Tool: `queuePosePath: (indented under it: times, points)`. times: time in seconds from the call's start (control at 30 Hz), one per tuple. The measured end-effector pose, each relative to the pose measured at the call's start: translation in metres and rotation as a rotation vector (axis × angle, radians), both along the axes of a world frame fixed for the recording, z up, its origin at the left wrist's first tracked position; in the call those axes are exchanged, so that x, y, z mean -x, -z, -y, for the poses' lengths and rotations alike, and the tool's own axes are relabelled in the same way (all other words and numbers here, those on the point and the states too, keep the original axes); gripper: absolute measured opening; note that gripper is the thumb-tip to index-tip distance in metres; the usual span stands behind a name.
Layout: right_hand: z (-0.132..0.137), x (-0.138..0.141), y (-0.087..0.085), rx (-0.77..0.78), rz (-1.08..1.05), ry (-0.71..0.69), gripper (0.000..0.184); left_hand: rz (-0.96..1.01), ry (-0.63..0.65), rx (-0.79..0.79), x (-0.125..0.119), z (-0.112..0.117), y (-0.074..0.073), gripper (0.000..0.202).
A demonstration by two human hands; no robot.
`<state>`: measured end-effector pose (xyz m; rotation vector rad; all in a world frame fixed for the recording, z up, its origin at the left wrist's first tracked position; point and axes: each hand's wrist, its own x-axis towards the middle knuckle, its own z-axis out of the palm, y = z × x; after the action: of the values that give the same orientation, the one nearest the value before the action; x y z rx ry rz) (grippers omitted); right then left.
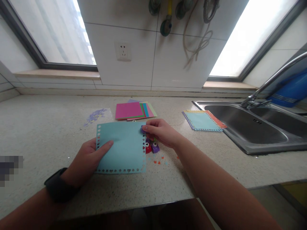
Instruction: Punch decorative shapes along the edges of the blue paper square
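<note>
A light blue paper sheet (124, 147) lies on the speckled countertop (43, 127), its edges punched with small stars and hearts. My left hand (87, 161) grips the sheet's left edge, thumb on top. My right hand (161, 131) pinches a small purple punch (143, 129) at the sheet's upper right edge. Just below that hand sit a red punch (148, 148) and another purple punch (155, 147).
A stack of coloured paper (134, 111) lies behind the sheet. Punched sheets (202, 120) rest beside the steel sink (249, 127) with its tap (268, 83). Purple paper bits (96, 115) and coloured bits (159, 160) litter the counter. The counter's front edge is near.
</note>
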<state>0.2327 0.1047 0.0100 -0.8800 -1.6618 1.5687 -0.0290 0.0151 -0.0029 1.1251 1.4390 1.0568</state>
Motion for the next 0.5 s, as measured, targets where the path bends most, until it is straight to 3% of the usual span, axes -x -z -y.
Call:
queuePosePath:
  times: [0.5]
  points:
    - [0.0012, -0.0009, -0.0019, -0.031, 0.009, -0.013, 0.037, -0.004, 0.015, -0.022, 0.0008, -0.0023, 0.0019, 0.045]
